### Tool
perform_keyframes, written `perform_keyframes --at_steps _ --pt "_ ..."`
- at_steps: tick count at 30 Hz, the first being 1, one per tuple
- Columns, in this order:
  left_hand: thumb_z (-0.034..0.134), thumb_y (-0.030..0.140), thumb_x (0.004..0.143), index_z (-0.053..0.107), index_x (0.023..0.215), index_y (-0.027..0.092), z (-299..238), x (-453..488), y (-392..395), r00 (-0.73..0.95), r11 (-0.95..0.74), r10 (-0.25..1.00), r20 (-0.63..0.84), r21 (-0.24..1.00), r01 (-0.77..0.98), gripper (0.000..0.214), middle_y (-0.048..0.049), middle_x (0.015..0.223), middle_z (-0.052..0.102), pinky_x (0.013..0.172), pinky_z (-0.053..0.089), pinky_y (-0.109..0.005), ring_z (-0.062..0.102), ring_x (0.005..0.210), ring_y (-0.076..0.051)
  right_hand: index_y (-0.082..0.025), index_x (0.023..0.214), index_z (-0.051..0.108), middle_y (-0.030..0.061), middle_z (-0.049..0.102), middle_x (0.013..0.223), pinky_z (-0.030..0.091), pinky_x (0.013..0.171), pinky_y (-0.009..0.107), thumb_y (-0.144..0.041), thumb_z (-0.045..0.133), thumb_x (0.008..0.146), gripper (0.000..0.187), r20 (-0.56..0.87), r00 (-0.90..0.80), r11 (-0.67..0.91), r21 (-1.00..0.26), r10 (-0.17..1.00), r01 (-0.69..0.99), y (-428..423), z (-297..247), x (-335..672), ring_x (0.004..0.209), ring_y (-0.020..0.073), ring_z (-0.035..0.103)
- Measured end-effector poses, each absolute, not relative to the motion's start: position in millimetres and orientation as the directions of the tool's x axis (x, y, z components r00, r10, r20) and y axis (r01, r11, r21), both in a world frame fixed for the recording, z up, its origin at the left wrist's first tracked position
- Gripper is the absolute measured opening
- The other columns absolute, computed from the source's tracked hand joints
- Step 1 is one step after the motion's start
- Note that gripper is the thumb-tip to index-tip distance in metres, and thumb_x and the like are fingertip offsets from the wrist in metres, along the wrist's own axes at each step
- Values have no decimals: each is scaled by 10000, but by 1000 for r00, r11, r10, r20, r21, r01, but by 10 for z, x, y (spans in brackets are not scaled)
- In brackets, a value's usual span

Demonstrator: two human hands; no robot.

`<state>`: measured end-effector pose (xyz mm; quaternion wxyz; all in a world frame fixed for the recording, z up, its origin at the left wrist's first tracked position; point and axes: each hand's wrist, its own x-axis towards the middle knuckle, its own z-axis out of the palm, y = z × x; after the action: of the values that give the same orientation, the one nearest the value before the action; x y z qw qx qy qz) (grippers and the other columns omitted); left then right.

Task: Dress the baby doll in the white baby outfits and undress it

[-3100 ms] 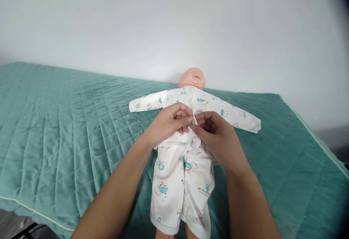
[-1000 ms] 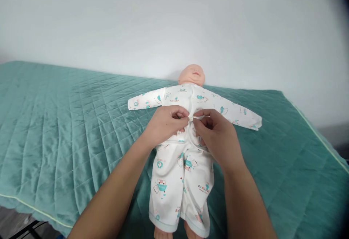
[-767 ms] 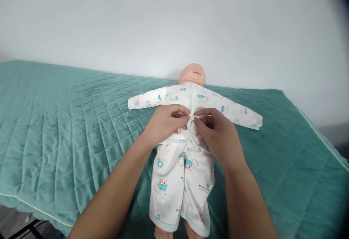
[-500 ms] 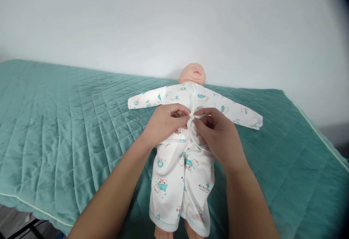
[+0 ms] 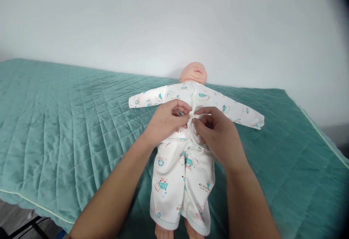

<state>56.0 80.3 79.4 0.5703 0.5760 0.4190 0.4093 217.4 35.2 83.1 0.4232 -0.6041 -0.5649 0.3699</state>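
A baby doll (image 5: 193,72) lies on its back, dressed in a white printed top (image 5: 231,113) and matching printed pants (image 5: 169,181). Its sleeves stretch out to both sides. At the lower front of the top, my left hand (image 5: 170,119) pinches one side of the opening between thumb and fingers. My right hand (image 5: 215,128) pinches the other side, its fingertips close to the left ones. A small pale button (image 5: 192,116) shows between the fingertips; whether it sits through its hole I cannot tell.
Under the doll a green quilted cover (image 5: 68,133) spreads across the bed, with pale piping along its edge. A plain light wall (image 5: 136,21) rises behind the doll's head. At the lower left, a dark metal bar (image 5: 27,226) stands over the floor.
My left fingers have shifted slightly at the button, the index finger lifting a little. Both hands stay at the same spot on the top, and the view has moved slightly.
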Motion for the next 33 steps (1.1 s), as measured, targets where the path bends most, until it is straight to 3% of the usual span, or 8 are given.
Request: perform_keyframes --at_steps 12,21,28,33 --pt "664 156 778 659 957 169 790 526 819 369 24 929 -3 998 -51 180 4 826 655 506 465 -164 582 576 -44 -250 1000 624 -84 517 595 372 492 231 -322 686 851 176 4 89 -28 -935 996 354 350 848 2170 480 91 486" --pt "686 224 827 688 1023 161 836 421 828 454 16 891 -29 999 32 206 -3 767 647 531 508 -187 610 605 -79 -237 1007 640 -78 526 606 371 456 222 -352 709 850 207 -16 71 -34 -962 997 272 363 829 2204 451 85 491" --pt "658 361 879 700 810 155 870 321 846 520 -24 851 -72 984 176 222 -4 646 615 487 443 -179 553 554 -78 -219 996 658 -55 580 616 389 427 213 -396 697 867 222 0 97 -21 -977 995 213 375 818 2208 434 85 504" --pt "636 392 906 685 843 150 844 308 856 514 -9 857 -43 995 98 255 -14 699 659 480 449 -176 560 530 -67 -210 941 666 -44 610 613 368 397 215 -381 684 867 187 17 154 -11 -983 988 181 379 810 2195 400 82 496"
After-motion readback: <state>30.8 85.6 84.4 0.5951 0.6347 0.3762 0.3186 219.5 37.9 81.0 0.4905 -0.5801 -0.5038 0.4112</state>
